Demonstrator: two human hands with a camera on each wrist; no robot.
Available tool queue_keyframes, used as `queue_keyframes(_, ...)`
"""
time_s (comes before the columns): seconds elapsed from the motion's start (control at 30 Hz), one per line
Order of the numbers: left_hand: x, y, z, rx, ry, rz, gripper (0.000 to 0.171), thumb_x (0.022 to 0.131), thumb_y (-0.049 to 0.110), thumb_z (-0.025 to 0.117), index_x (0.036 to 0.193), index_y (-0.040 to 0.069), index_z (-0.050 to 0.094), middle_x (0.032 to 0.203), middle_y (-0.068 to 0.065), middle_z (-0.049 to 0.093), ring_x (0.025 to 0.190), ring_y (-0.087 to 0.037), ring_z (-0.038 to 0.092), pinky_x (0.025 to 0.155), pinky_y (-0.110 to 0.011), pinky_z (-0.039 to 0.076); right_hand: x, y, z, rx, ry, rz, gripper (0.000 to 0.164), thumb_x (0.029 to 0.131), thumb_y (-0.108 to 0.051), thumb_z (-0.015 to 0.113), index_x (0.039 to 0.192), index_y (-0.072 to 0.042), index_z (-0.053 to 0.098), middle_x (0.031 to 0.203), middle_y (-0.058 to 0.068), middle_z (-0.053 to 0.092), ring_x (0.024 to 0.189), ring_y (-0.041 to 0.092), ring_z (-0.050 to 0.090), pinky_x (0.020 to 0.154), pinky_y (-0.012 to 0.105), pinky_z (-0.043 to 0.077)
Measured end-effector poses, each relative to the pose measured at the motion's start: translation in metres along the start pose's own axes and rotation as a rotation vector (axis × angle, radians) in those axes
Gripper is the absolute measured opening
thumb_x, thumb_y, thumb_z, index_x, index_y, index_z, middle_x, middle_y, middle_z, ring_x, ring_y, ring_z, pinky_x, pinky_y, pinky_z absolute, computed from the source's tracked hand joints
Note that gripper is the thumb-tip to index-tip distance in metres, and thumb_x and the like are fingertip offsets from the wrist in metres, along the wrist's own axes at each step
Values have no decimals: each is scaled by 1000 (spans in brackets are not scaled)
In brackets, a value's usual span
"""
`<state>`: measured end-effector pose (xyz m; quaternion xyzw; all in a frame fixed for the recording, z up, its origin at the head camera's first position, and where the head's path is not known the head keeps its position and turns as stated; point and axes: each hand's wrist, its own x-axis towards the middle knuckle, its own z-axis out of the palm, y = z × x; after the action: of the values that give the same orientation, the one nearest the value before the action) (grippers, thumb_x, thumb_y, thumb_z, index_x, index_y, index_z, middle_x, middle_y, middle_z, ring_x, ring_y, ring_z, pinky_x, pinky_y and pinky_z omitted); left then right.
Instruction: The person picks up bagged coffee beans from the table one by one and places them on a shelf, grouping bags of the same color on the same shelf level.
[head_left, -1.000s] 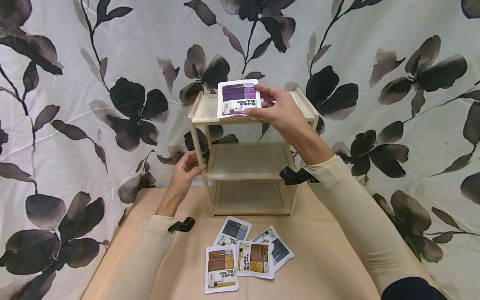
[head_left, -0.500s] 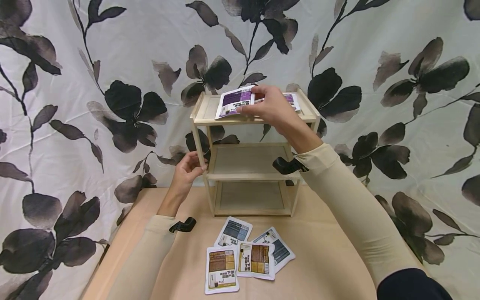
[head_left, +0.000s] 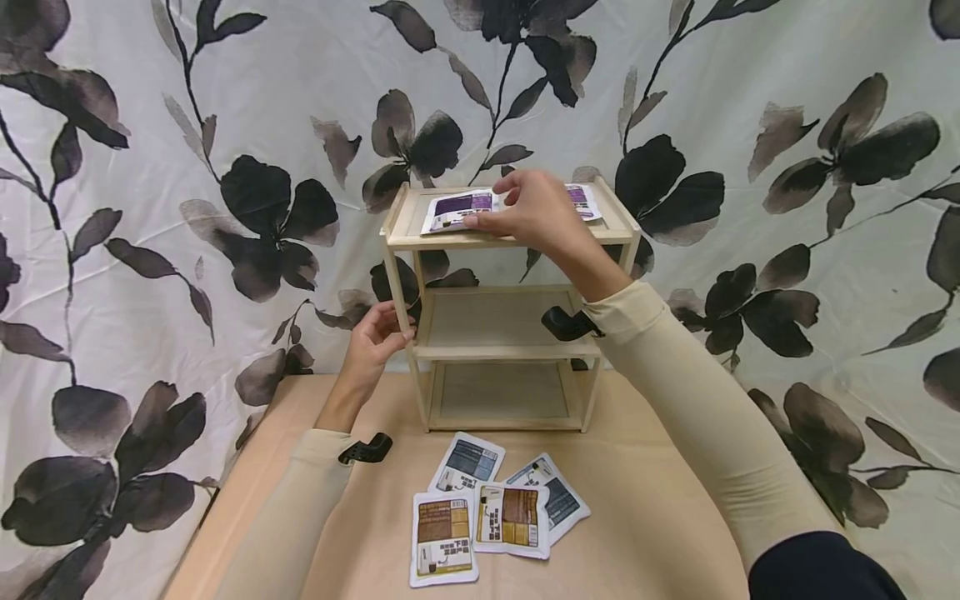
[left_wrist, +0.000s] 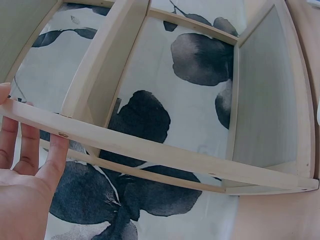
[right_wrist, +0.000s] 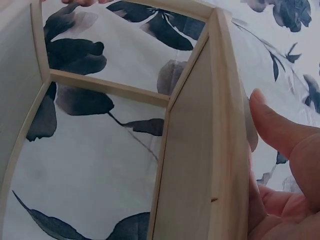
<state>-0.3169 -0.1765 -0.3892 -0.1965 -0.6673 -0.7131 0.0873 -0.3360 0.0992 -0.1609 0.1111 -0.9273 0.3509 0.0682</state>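
A three-tier wooden rack stands on the table. My left hand grips its left front post; in the left wrist view the fingers reach behind the post. Up at the top shelf, my right hand holds a white packet with a purple label by its right end, thumb at the front edge. The packet lies almost flat on the shelf's left half. Another purple-labelled packet sits at the right, partly hidden by my hand. In the right wrist view the thumb shows beside the top shelf's edge.
In front of the rack, several white packets lie overlapping on the table: two with brown-yellow labels and two with blue-grey labels. The middle shelf and bottom shelf sit below. A floral curtain hangs behind.
My right hand has lowered the purple-labelled packet from above the top shelf, tilting it down until it lies nearly flat there. My left hand has stayed on the post.
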Motion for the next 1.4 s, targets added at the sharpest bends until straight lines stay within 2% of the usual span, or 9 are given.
queue_keyframes(0.13,1,0,0,-6,3,7,37,92,-6,66,124,13,62,114,-21,60,99,-16,63,83,-25,58,-4,-2,3,-12,64,-60,69,80,-48,85,132,-6,65,119,12,63,105,24,55,85,34,48)
queue_keyframes(0.3,0,0,1,-8,5,6,38,92,-7,66,122,16,62,111,-14,62,98,-16,63,82,-25,58,-18,-2,2,37,118,-117,59,83,-46,83,126,-8,69,108,7,63,96,20,54,76,29,46)
queue_keyframes(0.43,0,0,0,-14,5,10,38,91,-8,66,121,16,62,111,-17,62,98,-17,63,81,-25,59,-31,-1,1,104,127,-153,51,86,-40,82,125,-9,70,102,4,62,90,18,57,70,28,50)
queue_keyframes(0.57,0,-1,-1,-13,3,14,38,91,-8,66,121,16,62,113,-23,60,98,-16,63,82,-25,59,-41,2,1,134,133,-188,44,87,-35,81,121,-9,70,100,4,65,86,18,62,67,28,51)
queue_keyframes(0.7,1,-2,-2,-12,-1,11,38,91,-7,67,121,16,62,114,-24,60,99,-16,63,82,-25,58,-52,6,2,141,132,-212,39,88,-33,81,118,-9,71,98,4,67,85,18,63,66,30,51)
queue_keyframes(0.87,0,-2,-2,-15,0,9,38,92,-7,67,121,16,62,115,-27,59,98,-17,63,81,-24,58,-66,13,4,141,87,-204,34,88,-32,81,115,-12,73,96,3,67,85,18,62,66,32,50)
queue_keyframes(1.1,0,-1,-1,-16,-5,7,37,92,-7,66,121,16,61,110,-7,64,99,-17,63,82,-25,59,-84,27,9,156,11,-216,27,88,-26,81,110,-12,73,95,3,68,88,18,62,71,33,50)
queue_keyframes(1.33,0,-2,-2,-5,0,10,37,92,-7,66,121,16,62,115,-26,59,98,-17,63,82,-25,59,-97,43,22,150,-71,-249,26,89,-26,81,110,-14,73,96,1,70,89,18,64,73,35,53)
queue_keyframes(1.4,-1,-2,-1,0,-2,12,37,92,-7,66,121,16,62,115,-27,58,98,-17,63,82,-25,59,-99,47,25,150,-99,-247,27,89,-26,80,111,-13,73,96,2,70,89,18,64,73,35,53)
